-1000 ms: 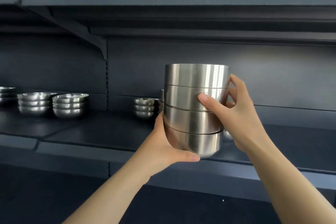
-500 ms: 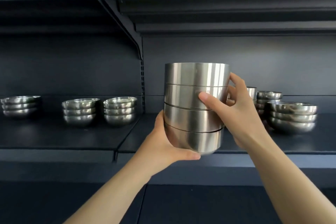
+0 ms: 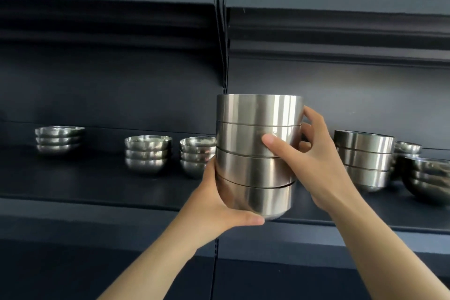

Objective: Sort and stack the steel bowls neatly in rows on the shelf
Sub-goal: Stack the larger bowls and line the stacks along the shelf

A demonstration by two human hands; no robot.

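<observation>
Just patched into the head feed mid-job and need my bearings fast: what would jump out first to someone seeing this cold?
Dead centre, a tall stack of four nested steel bowls is held in the air in front of the dark shelf, the left hand cupping its base and the right hand gripping its side. Behind it, low stacks of round bowls sit on the shelf to the left, and a matching straight-sided stack stands to the right.

You hold a stack of bowls (image 3: 255, 153) of brushed steel with a satin sheen; the shelved bowls (image 3: 147, 153) look mirror-glossy, the shelf (image 3: 97, 182) matt, dark, faintly textured.
</observation>
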